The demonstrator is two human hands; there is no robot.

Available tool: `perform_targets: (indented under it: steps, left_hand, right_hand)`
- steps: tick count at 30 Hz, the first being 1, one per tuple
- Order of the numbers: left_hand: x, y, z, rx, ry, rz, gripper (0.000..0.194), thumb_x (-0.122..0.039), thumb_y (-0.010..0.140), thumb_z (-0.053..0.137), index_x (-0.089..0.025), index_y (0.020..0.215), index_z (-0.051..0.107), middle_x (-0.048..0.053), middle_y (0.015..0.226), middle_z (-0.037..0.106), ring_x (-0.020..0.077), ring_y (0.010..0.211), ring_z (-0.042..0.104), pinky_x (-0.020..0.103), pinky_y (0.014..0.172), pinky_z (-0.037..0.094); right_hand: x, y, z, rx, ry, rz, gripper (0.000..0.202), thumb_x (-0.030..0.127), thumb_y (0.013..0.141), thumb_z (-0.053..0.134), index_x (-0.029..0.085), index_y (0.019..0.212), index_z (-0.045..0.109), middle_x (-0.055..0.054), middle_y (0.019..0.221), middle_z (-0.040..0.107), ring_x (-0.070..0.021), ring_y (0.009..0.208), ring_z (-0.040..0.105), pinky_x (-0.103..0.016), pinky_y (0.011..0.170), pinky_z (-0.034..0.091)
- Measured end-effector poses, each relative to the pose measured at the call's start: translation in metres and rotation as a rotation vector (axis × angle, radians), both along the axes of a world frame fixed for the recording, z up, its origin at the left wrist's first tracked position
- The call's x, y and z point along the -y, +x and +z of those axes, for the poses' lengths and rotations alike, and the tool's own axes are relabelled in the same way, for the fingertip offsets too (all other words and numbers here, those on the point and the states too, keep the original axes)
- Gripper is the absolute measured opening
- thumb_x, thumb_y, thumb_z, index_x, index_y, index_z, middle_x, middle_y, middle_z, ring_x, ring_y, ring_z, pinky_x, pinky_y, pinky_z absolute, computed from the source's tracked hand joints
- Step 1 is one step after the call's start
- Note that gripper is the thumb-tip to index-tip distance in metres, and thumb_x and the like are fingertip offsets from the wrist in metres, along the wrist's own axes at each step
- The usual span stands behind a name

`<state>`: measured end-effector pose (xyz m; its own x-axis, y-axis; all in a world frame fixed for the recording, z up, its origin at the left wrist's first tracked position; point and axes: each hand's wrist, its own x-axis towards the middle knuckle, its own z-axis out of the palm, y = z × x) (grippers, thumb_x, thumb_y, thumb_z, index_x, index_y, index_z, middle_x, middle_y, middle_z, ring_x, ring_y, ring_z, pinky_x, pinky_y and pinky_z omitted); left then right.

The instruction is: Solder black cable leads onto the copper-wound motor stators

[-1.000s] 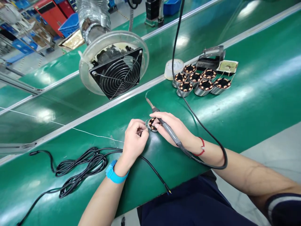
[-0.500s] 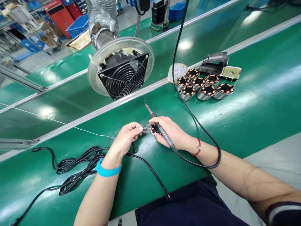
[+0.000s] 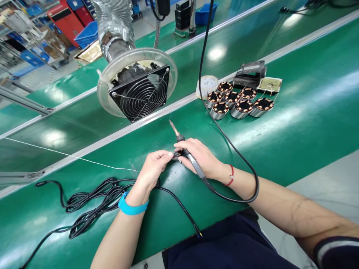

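My right hand [image 3: 203, 158] is closed around a soldering iron [image 3: 195, 164], whose tip points up and away over the bench. Its fingers also hold a small copper-wound motor stator [image 3: 180, 152], mostly hidden by the fingers and the handle. From the left, my left hand [image 3: 155, 166] pinches thin dark wires [image 3: 175, 154] right against the stator; its other fingers are curled. A black cable [image 3: 174, 194] passes below my left hand, with stripped coloured ends near the bench edge. Thin pale solder wire [image 3: 84, 158] runs in from the left to my left hand.
A fume-extraction fan [image 3: 144, 95] hangs beyond my hands. Several metal-cased stators [image 3: 242, 109] stand at the right, beside a white tape roll [image 3: 208, 86], an iron holder [image 3: 251, 73] and a sponge tray [image 3: 270, 85]. Coiled black cable [image 3: 95, 194] lies left. The iron's cord [image 3: 224, 130] loops across the bench.
My left fingers have moved right, bringing the wires up against the stator, which is now more covered. The soldering iron stays in my right hand. The whole view has shifted slightly.
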<state>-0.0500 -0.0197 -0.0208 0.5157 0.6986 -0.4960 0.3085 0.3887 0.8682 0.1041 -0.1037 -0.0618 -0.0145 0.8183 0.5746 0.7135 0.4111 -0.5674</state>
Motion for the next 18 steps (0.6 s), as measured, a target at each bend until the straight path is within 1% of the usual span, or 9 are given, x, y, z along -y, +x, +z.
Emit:
perform_targets:
  steps: [2, 4, 5, 7, 9, 11, 13, 16, 18]
  left_hand:
    - [-0.003, -0.003, 0.000, 0.033, -0.021, -0.033, 0.037, -0.048, 0.062, 0.070, -0.013, 0.063, 0.061, -0.006, 0.046, 0.041, 0.0033, 0.042, 0.022, 0.022, 0.044, 0.010]
    - [-0.003, -0.004, -0.001, 0.037, 0.007, -0.110, 0.036, -0.048, 0.066, 0.067, -0.012, 0.067, 0.064, -0.003, 0.051, 0.048, 0.0039, 0.043, 0.025, 0.022, 0.044, 0.012]
    - [-0.002, -0.004, -0.002, 0.029, 0.038, -0.164, 0.035, -0.047, 0.068, 0.066, -0.012, 0.067, 0.065, -0.002, 0.053, 0.050, 0.0044, 0.044, 0.027, 0.022, 0.045, 0.014]
    - [0.002, -0.001, -0.005, 0.011, 0.127, -0.265, 0.034, -0.045, 0.072, 0.062, -0.013, 0.060, 0.063, 0.000, 0.054, 0.052, 0.0057, 0.046, 0.031, 0.022, 0.046, 0.018]
    - [0.006, 0.003, -0.009, -0.006, 0.236, -0.298, 0.034, -0.043, 0.074, 0.059, -0.014, 0.056, 0.060, 0.000, 0.055, 0.053, 0.0074, 0.050, 0.036, 0.022, 0.050, 0.025]
    - [0.007, 0.005, -0.014, -0.028, 0.355, -0.240, 0.031, -0.040, 0.076, 0.057, -0.015, 0.061, 0.062, -0.001, 0.055, 0.052, 0.0091, 0.054, 0.041, 0.023, 0.054, 0.030]
    - [0.001, 0.003, -0.018, -0.038, 0.430, -0.120, 0.028, -0.040, 0.078, 0.057, -0.015, 0.067, 0.064, -0.002, 0.056, 0.051, 0.0096, 0.055, 0.042, 0.022, 0.054, 0.031]
    - [-0.017, -0.007, -0.020, -0.012, 0.420, 0.115, 0.029, -0.042, 0.077, 0.059, -0.014, 0.070, 0.064, -0.003, 0.055, 0.045, 0.0071, 0.049, 0.036, 0.021, 0.047, 0.024]
    - [-0.032, -0.015, -0.022, 0.029, 0.404, 0.286, 0.030, -0.042, 0.075, 0.062, -0.012, 0.073, 0.064, -0.004, 0.056, 0.044, 0.0053, 0.047, 0.032, 0.020, 0.044, 0.020]
  right_hand:
    - [-0.001, 0.000, -0.001, -0.003, 0.022, -0.042, 0.031, 0.014, 0.087, 0.055, 0.019, 0.117, 0.047, -0.004, 0.094, 0.068, -0.0207, 0.084, 0.059, -0.037, 0.080, 0.045]
    - [-0.001, 0.000, -0.001, -0.021, 0.043, -0.083, 0.029, 0.014, 0.088, 0.056, 0.019, 0.115, 0.049, -0.003, 0.090, 0.069, -0.0197, 0.082, 0.059, -0.037, 0.081, 0.044]
    - [0.000, -0.001, -0.001, -0.033, 0.051, -0.100, 0.028, 0.013, 0.088, 0.056, 0.019, 0.114, 0.050, -0.002, 0.090, 0.069, -0.0192, 0.082, 0.060, -0.036, 0.082, 0.044]
    - [-0.001, -0.002, -0.002, -0.053, 0.059, -0.126, 0.025, 0.013, 0.089, 0.054, 0.019, 0.113, 0.051, -0.002, 0.089, 0.069, -0.0184, 0.082, 0.060, -0.036, 0.083, 0.044]
    - [-0.002, -0.004, -0.003, -0.063, 0.059, -0.146, 0.024, 0.013, 0.090, 0.051, 0.019, 0.113, 0.052, -0.002, 0.089, 0.068, -0.0181, 0.081, 0.061, -0.035, 0.083, 0.044]
    - [-0.004, -0.005, -0.003, -0.068, 0.047, -0.162, 0.026, 0.014, 0.090, 0.051, 0.019, 0.115, 0.052, -0.002, 0.090, 0.069, -0.0186, 0.084, 0.061, -0.036, 0.084, 0.044]
    - [-0.006, -0.004, -0.002, -0.054, 0.032, -0.168, 0.029, 0.014, 0.089, 0.051, 0.019, 0.118, 0.051, -0.003, 0.095, 0.069, -0.0198, 0.090, 0.062, -0.037, 0.087, 0.044]
    - [0.001, 0.006, 0.009, 0.033, 0.010, -0.172, 0.030, 0.015, 0.089, 0.052, 0.018, 0.119, 0.052, -0.006, 0.104, 0.069, -0.0215, 0.096, 0.061, -0.038, 0.088, 0.045]
    - [0.014, 0.017, 0.023, 0.148, -0.018, -0.174, 0.026, 0.018, 0.091, 0.051, 0.016, 0.117, 0.055, -0.008, 0.101, 0.069, -0.0218, 0.092, 0.062, -0.038, 0.084, 0.046]
